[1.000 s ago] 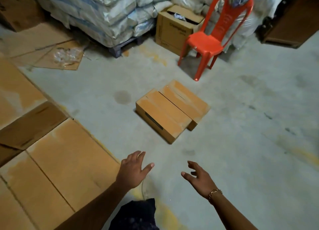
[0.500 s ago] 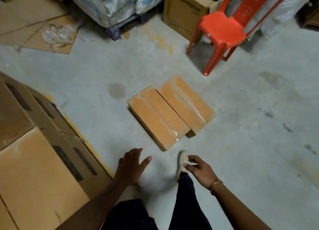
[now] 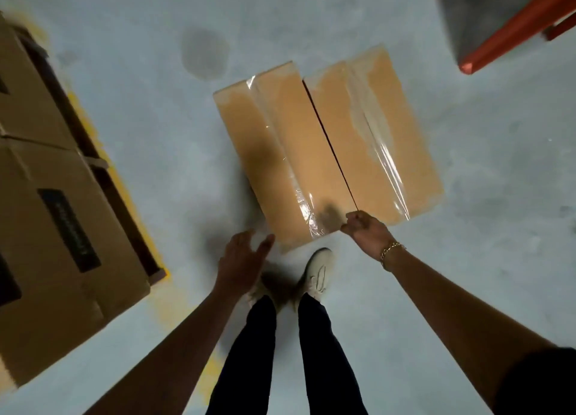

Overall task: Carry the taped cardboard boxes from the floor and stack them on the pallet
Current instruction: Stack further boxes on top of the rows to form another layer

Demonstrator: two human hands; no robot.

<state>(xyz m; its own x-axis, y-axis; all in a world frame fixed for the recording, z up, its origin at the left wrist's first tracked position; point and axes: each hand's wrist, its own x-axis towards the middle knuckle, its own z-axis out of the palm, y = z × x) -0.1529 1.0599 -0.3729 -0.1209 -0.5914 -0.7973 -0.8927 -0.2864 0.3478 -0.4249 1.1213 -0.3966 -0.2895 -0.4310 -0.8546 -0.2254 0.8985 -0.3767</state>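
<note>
Left box [image 3: 280, 152] flanked at its near end, likely for lifting.
Left hand [image 3: 243, 258] spread, empty; right hand [image 3: 364, 230] curled at its right edge, grip unclear.

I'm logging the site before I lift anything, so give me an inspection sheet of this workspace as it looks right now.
Surface: grey concrete floor, dark stain beyond the boxes.
Job's things: left box and right box, taped, side by side on the floor.
Clutter: nothing seen.
Hands: left hand open by the left box's near corner; right hand curled at the near edge, grip unclear.
Cables: nothing seen.
Surroundings: orange chair far right; larger stacked cartons left.
</note>
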